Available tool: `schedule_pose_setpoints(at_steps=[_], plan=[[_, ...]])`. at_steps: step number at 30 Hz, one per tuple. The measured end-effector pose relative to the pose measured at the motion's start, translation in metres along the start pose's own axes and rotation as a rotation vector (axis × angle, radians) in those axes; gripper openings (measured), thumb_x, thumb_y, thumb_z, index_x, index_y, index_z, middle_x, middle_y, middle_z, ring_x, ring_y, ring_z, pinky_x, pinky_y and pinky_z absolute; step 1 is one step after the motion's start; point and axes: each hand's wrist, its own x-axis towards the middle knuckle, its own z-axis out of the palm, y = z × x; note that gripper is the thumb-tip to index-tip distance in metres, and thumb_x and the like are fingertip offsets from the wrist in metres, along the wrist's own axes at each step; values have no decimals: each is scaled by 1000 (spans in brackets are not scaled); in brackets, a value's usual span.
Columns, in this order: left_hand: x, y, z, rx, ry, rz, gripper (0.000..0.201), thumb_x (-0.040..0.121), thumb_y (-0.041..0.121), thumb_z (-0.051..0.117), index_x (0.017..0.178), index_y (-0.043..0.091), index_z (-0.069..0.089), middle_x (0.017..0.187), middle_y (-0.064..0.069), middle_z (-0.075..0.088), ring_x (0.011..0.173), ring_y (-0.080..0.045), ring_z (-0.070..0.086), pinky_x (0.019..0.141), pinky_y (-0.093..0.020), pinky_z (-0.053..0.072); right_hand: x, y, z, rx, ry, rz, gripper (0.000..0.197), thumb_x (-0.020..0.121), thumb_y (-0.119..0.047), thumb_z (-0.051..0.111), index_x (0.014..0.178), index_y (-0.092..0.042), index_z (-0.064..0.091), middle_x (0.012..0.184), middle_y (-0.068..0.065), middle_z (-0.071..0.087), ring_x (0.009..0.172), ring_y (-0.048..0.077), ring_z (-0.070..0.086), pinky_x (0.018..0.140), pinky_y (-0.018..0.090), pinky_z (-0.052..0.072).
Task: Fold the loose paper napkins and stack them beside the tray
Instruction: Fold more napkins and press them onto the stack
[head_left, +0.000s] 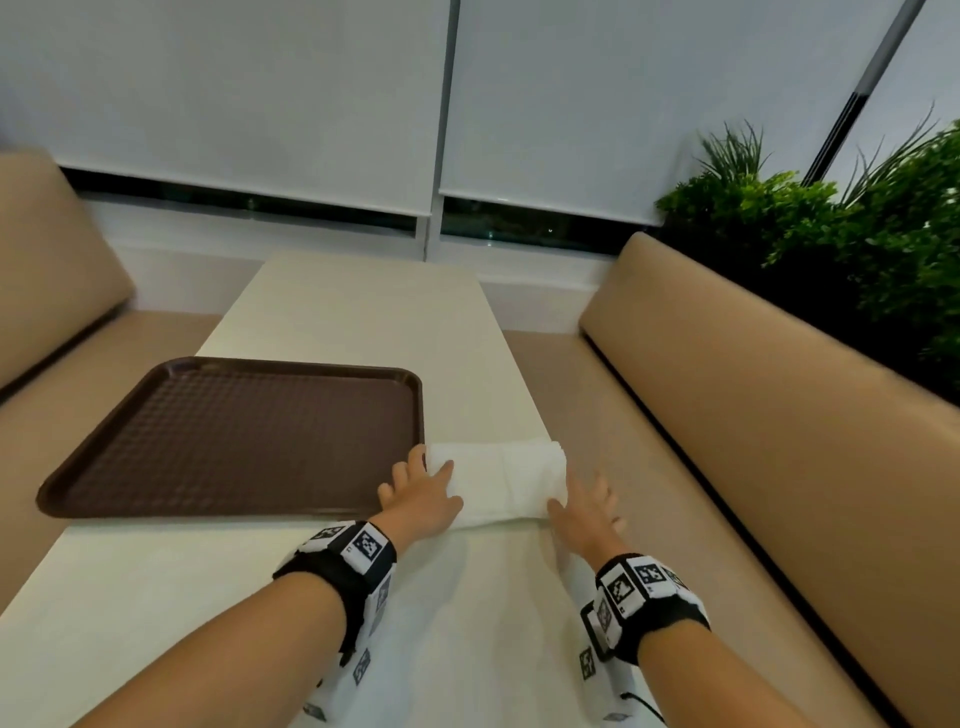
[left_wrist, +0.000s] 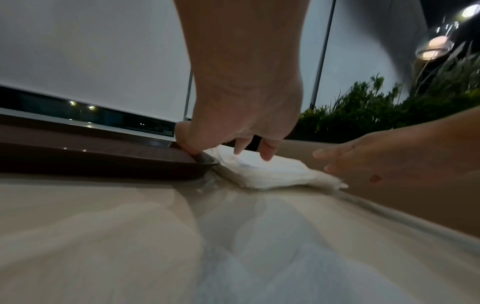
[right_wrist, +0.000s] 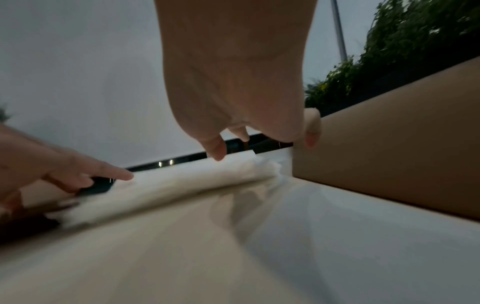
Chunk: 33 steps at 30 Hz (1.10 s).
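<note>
A stack of folded white napkins (head_left: 504, 478) lies on the cream table (head_left: 363, 322), right against the right rim of the empty brown tray (head_left: 234, 441). My left hand (head_left: 421, 491) rests with straight fingers on the stack's left end, by the tray's near right corner. My right hand (head_left: 587, 509) hovers with spread fingers at the stack's near right corner, its thumb next to the napkin edge. In the left wrist view the left hand (left_wrist: 241, 123) touches the napkins (left_wrist: 267, 172) with its fingertips beside the tray (left_wrist: 103, 162). The right wrist view shows the right hand (right_wrist: 233, 102) just over the napkins (right_wrist: 182, 185).
Beige padded benches flank the table, one on the right (head_left: 779, 415) and one on the left (head_left: 52, 260). Green plants (head_left: 857, 234) stand behind the right bench. Window blinds (head_left: 260, 104) close the far end. The table's right edge runs close past the napkins.
</note>
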Motion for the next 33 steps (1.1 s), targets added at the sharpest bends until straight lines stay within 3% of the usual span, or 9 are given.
schedule_pose_setpoints(at_steps=[3,8,14,16,20,23,25,28,33], plan=[[-31,-1,-15,-204,127,63,60,95,41,47,148,40,19,157,0,-6,142,-26,2,110,-42,15,-38,5,-12,219,70,-85,55,96,-28,50,147,-27,27,151,6,21,142,27,15,115,47,16],[-131,-38,-31,-626,167,235,39,93,26,58,129,41,50,145,12,23,136,-11,19,107,-29,20,-119,31,-11,35,-213,-91,50,95,-35,52,141,-19,40,140,1,42,129,17,41,107,29,34],[-257,-107,-12,-737,77,280,24,83,48,59,105,59,57,120,36,42,113,20,39,92,-18,35,-170,33,22,-170,-146,117,65,85,-54,59,137,-20,39,137,0,41,130,23,34,102,40,33],[-286,-130,-1,-761,105,231,26,78,64,60,103,58,60,118,34,46,109,19,43,90,-22,37,-177,24,26,-184,-98,133,63,83,-50,63,136,-24,40,136,-1,42,129,24,33,100,41,30],[-332,-172,13,-832,244,80,16,80,49,67,95,54,65,109,29,57,108,3,53,87,-23,43,-181,18,20,-165,-66,190,46,85,-39,66,127,-29,50,131,0,45,129,27,33,103,43,28],[-355,-202,18,-794,307,-23,34,63,61,59,96,53,66,110,28,59,106,-6,56,91,-23,42,-181,19,15,-34,-4,176,6,80,-28,66,82,-29,60,105,-5,60,116,27,50,102,47,36],[-362,-220,22,-819,322,-76,23,73,49,67,97,51,66,112,21,63,105,-10,59,94,-20,41,-183,20,14,56,24,151,16,74,-30,67,64,-29,55,79,-10,61,96,23,60,95,50,42],[-362,-248,30,-836,308,-107,40,92,10,56,98,48,67,119,12,63,97,-4,62,96,-32,44,-189,16,11,105,31,109,14,80,-33,69,76,-33,55,81,-9,62,92,20,60,96,49,42],[-361,-259,26,-901,336,-134,46,93,6,50,94,49,68,111,27,62,87,9,61,98,-36,41,-195,13,10,45,38,27,19,87,-45,62,103,-35,58,83,-11,58,91,14,54,96,37,34]])
